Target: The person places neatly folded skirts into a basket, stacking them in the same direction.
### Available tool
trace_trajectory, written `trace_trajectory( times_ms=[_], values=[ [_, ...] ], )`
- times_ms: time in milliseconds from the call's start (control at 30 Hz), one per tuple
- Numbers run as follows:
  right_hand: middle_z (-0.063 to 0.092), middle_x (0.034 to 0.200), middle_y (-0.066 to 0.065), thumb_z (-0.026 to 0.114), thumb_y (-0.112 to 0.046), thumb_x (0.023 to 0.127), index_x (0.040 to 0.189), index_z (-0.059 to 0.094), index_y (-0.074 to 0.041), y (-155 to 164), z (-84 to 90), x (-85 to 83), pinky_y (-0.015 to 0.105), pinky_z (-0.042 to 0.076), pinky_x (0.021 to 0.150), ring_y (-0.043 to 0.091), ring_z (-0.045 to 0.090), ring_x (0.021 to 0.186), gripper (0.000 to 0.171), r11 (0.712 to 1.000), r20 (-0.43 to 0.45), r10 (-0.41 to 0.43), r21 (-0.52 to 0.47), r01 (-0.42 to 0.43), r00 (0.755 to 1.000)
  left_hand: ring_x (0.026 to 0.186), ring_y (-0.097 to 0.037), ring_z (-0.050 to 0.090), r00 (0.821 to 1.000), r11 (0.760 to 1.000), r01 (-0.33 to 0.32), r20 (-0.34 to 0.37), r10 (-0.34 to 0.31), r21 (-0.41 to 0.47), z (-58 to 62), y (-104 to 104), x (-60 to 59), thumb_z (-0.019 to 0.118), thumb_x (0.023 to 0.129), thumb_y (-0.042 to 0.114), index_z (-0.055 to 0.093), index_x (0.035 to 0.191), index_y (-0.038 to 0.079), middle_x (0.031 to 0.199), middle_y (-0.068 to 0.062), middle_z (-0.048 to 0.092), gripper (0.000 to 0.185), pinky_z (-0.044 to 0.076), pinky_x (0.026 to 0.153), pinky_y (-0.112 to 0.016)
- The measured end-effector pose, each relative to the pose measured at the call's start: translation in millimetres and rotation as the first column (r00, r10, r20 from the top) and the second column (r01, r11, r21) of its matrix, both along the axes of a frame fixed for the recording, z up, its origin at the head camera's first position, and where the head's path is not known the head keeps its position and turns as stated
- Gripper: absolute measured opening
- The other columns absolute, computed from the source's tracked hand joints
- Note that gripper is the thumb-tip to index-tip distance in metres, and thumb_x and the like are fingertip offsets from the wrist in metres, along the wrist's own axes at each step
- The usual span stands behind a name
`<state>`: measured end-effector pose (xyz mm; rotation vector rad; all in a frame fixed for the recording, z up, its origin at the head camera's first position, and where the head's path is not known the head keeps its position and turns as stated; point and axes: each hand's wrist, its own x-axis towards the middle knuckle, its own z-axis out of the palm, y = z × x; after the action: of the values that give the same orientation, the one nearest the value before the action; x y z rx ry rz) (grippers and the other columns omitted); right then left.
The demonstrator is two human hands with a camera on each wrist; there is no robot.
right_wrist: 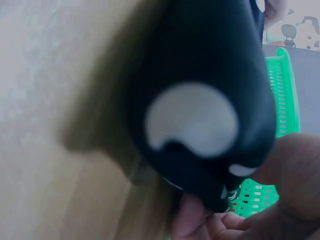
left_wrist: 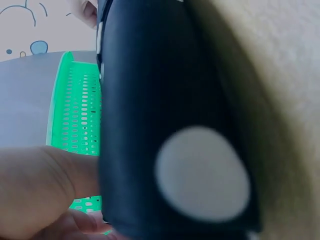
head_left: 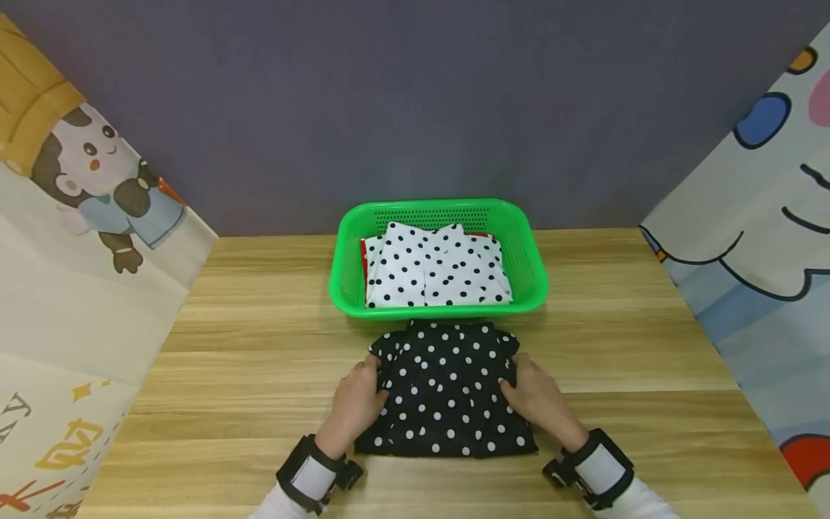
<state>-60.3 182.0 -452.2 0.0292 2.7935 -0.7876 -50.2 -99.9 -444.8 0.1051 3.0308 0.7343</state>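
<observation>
The fingers of the left hand (head_left: pixel 359 401) curl around the left edge of a folded black shirt with white dots (head_left: pixel 449 393). The fingers of the right hand (head_left: pixel 535 398) curl around its right edge. So both hands grip the shirt, one on each side, and the shirt sits between them.

The shirt lies flat on the wooden desk (head_left: pixel 246 360). In the two wrist views the black cloth (left_wrist: pixel 165 125) fills most of the picture, with one big white dot on it, and it is very blurry. The thumb of the left hand (left_wrist: pixel 35 190) shows at the bottom of the left wrist view.

Each wrist has a black band with a grey patch (head_left: pixel 311 476).

Just past the fingers, away from the person, stands a green plastic basket (head_left: pixel 532 245). Its near rim is right beside the top edge of the black shirt. Inside the basket lies a folded white shirt with black dots (head_left: pixel 434 267). A bit of red cloth (head_left: pixel 363 256) peeks out under it on the left.

Cartoon sheets (head_left: pixel 84 216) stand at both sides of the desk, and a grey wall (head_left: pixel 415 94) is behind the basket.
</observation>
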Motion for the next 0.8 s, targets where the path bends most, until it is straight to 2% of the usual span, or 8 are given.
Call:
trace_trajectory(
  times_ms=[200,400,567,800],
  values=[
    [0.055,0.115,0.031,0.059,-0.012,0.085,0.124,0.041,0.012,-2,-1.4,5.5,0.046,0.051,0.078,0.038,0.059,0.100,0.049,0.999,-0.069,-0.006,-0.032,0.004,0.998,0.082,-0.028,0.062,1.000,0.996,-0.025,0.016,0.024,0.081,-1.9,-4,4.6,0.072,0.071,0.002,0.057,0.105,-0.002,0.095,-0.017,0.064,0.037,0.050,0.066,-0.042],
    [0.056,0.113,0.028,0.060,-0.009,0.084,0.120,0.045,0.008,-2,1.4,15.5,0.049,0.049,0.080,0.040,0.057,0.103,0.042,0.998,-0.156,-0.013,-0.068,0.002,0.988,0.075,-0.021,0.059,0.999,0.988,-0.038,-0.014,0.040,0.149,3.0,-7,16.0,0.073,0.071,-0.001,0.059,0.104,-0.001,0.086,-0.010,0.063,0.036,0.049,0.064,-0.037],
    [0.059,0.108,0.024,0.062,-0.008,0.083,0.116,0.048,0.006,-3,4.2,23.2,0.047,0.050,0.076,0.036,0.060,0.097,0.039,0.997,-0.237,-0.035,-0.082,0.016,0.971,0.072,-0.018,0.059,0.998,0.987,-0.023,-0.060,0.033,0.161,9.2,-8,25.2,0.074,0.070,-0.001,0.059,0.103,0.003,0.083,-0.007,0.062,0.037,0.048,0.061,-0.034],
    [0.061,0.104,0.021,0.066,-0.005,0.079,0.114,0.049,0.005,-5,10.0,31.4,0.042,0.052,0.067,0.030,0.062,0.086,0.040,0.998,-0.348,-0.036,-0.063,0.015,0.937,0.070,-0.016,0.058,0.994,0.991,0.011,-0.112,0.003,0.132,18.2,-9,35.7,0.075,0.068,0.000,0.055,0.097,0.006,0.082,-0.005,0.060,0.036,0.046,0.058,-0.032]
  ],
)
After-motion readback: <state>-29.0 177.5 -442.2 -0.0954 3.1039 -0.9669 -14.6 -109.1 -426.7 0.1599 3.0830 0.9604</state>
